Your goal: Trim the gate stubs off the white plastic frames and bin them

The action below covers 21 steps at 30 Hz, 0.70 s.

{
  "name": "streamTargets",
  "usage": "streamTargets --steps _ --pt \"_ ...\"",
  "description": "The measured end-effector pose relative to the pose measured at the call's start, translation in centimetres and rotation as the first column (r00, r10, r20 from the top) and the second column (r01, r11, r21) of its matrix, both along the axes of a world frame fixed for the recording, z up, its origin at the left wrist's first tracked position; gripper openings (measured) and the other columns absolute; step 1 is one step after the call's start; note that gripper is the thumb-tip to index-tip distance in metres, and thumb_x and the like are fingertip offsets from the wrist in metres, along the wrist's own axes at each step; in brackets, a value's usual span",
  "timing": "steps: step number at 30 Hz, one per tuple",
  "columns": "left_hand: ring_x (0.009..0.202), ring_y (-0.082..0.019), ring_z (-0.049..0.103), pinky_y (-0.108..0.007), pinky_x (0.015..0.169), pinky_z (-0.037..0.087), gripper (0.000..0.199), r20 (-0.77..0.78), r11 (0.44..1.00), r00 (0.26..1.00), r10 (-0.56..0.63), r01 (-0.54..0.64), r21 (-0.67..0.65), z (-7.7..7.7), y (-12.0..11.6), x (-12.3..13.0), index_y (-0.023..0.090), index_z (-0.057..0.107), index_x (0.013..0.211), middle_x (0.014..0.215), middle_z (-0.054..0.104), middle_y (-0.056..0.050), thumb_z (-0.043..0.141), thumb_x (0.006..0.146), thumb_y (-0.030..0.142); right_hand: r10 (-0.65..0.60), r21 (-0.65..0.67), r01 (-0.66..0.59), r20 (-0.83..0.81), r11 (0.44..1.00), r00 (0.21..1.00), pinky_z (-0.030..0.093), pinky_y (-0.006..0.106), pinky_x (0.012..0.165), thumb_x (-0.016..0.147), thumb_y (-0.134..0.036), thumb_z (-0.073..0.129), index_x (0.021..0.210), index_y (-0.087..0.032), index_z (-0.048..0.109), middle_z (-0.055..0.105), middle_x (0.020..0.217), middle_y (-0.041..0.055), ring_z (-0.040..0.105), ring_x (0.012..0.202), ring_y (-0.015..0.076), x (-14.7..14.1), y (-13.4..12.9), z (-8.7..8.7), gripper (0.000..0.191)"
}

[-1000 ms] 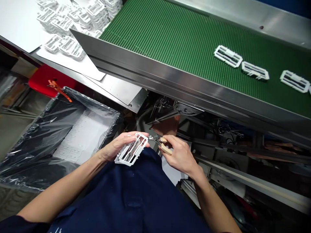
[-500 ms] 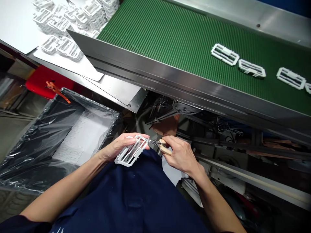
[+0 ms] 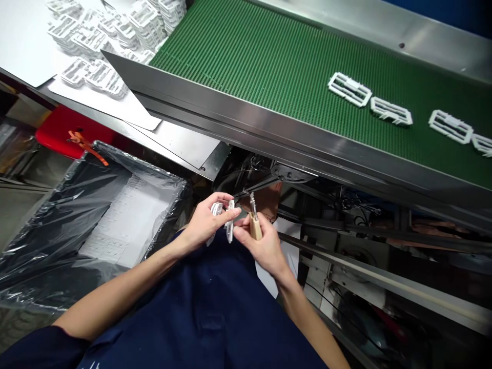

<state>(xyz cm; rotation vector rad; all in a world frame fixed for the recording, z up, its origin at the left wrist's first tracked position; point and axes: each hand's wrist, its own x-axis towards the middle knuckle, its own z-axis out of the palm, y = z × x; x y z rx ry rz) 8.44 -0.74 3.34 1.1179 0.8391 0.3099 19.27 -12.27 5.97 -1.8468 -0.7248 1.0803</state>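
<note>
The person's left hand [image 3: 205, 224] grips a white moulded plastic frame [image 3: 229, 221] just above the navy shirt [image 3: 203, 318], near the bottom middle of the view. The left fingers [image 3: 215, 205] curl closed around it, holding it nearly edge-on, so its long axis runs roughly up and down in the view, and part of it is hidden behind them. The right hand [image 3: 263, 247] is close beside it, with its fingers wrapped narrowly around the pale handle of a small pair of wooden-handled nippers [image 3: 255, 226]. The steel nose points upward, and its jaws stand close together. That nose lies just to the right of the frame's upper part, near it but apparently not touching it, while the right fingertips nearly meet the frame's lower edge. The left hand is the one on the frame; the right hand is nearer the nippers. Upper right, three similar white frames [image 3: 349, 89] lie on a green conveyor belt [image 3: 269, 61], with a fourth cut off at the edge, behind a stainless steel rail [image 3: 230, 110]. Stacks of white frames [image 3: 148, 20] sit upper left on white sheets over a steel counter [image 3: 175, 148]. Lower left, a bin lined with black plastic [image 3: 69, 215] holds flat white sheets [image 3: 126, 220].
</note>
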Motion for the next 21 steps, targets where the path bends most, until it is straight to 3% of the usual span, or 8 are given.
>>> streamTargets --steps 4,8,11,14,17,19,21 --pt "0.06 -0.009 0.048 -0.02 0.054 0.04 0.036 0.025 1.0 0.999 0.024 -0.023 -0.02 0.4 0.2 1.7 0.016 0.058 0.096 0.08 0.055 0.0 0.072 0.07 0.036 -0.182 0.076 0.184 -0.021 0.98 0.983 0.042 0.022 0.057 0.074 -0.033 0.066 0.077 -0.019 0.049 0.052 0.066 -0.0048 0.049 0.056 0.0086 -1.1 -0.2 -1.0 0.021" --pt "0.06 -0.011 0.052 -0.021 0.053 0.042 0.026 0.065 0.991 0.997 0.051 -0.043 -0.13 -0.3 1.8 1.5 0.016 0.06 0.091 0.082 0.06 -0.003 0.066 0.073 0.034 -0.335 0.13 0.397 -0.34 0.908 0.879 0.048 0.028 0.066 0.071 -0.029 0.068 0.081 -0.02 0.049 0.059 0.071 -0.0024 0.058 0.064 0.012 0.2 -1.4 -1.6 0.024" --pt "0.061 -0.011 0.053 -0.022 0.053 0.043 0.03 -0.044 0.997 0.999 0.003 -0.006 -0.071 -1.7 2.9 1.1 0.017 0.061 0.096 0.091 0.062 -0.005 0.067 0.068 0.026 -0.391 0.107 0.508 -0.512 0.855 0.765 0.049 0.028 0.067 0.069 -0.024 0.069 0.083 -0.02 0.05 0.062 0.074 -0.0013 0.059 0.064 0.0117 1.2 -2.3 -1.4 0.024" --pt "0.061 -0.012 0.054 -0.023 0.053 0.043 0.041 -0.12 0.993 0.986 -0.112 0.107 -0.04 -2.6 3.2 1.2 0.018 0.06 0.107 0.098 0.06 -0.006 0.068 0.066 0.023 -0.413 0.064 0.563 -0.614 0.824 0.673 0.049 0.025 0.064 0.07 -0.021 0.068 0.082 -0.021 0.051 0.061 0.074 -0.0021 0.059 0.064 0.0109 1.5 -2.8 -1.3 0.021" --pt "0.06 -0.013 0.053 -0.024 0.054 0.043 0.033 0.018 0.931 0.946 -0.324 0.322 -0.174 -2.1 2.7 2.2 0.016 0.061 0.101 0.081 0.062 -0.005 0.065 0.075 0.036 -0.413 0.022 0.584 -0.685 0.812 0.6 0.048 0.021 0.06 0.07 -0.02 0.068 0.082 -0.021 0.051 0.061 0.074 -0.0024 0.059 0.063 0.0096 1.2 -2.7 -1.7 0.02" --pt "0.056 -0.012 0.05 -0.023 0.053 0.041 0.026 0.136 0.873 0.894 -0.427 0.447 -0.194 -1.3 2.2 3.1 0.015 0.061 0.087 0.065 0.057 -0.001 0.064 0.078 0.039 -0.416 0.016 0.587 -0.69 0.809 0.592 0.048 0.021 0.06 0.07 -0.02 0.068 0.083 -0.02 0.051 0.061 0.073 -0.0026 0.058 0.062 0.0088 0.8 -2.6 -2.0 0.021" --pt "0.054 -0.011 0.048 -0.022 0.052 0.039 0.023 0.208 0.846 0.866 -0.454 0.493 -0.205 -0.5 1.6 3.6 0.015 0.057 0.074 0.058 0.052 0.002 0.065 0.078 0.037 -0.454 0.016 0.578 -0.601 0.816 0.657 0.048 0.022 0.061 0.073 -0.026 0.066 0.083 -0.02 0.051 0.06 0.072 -0.0023 0.058 0.06 0.0095 0.4 -2.8 -1.7 0.019"
